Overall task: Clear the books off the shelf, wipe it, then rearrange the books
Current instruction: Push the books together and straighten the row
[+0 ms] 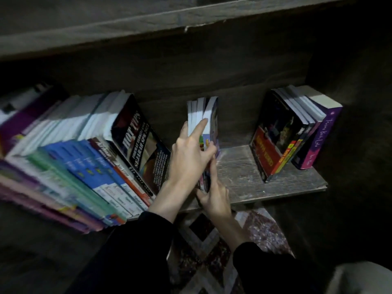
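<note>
A small bundle of thin books [203,115] stands upright at the middle of the wooden shelf [244,172]. My left hand [188,153] grips the bundle from the left, index finger stretched up along the page edges. My right hand [214,194] holds the bundle's lower front corner from below. To the left, a long row of books [84,149] leans, ending in a black "Hot Tips" book [140,141]. At the right end stands a short group of books [286,134] with a purple one [318,136] outermost.
An upper shelf board [148,24] runs across the top. The shelf's dark back wall and right side panel [350,102] close it in. Bare wood shows between the held bundle and the right group. Patterned floor [222,251] lies below.
</note>
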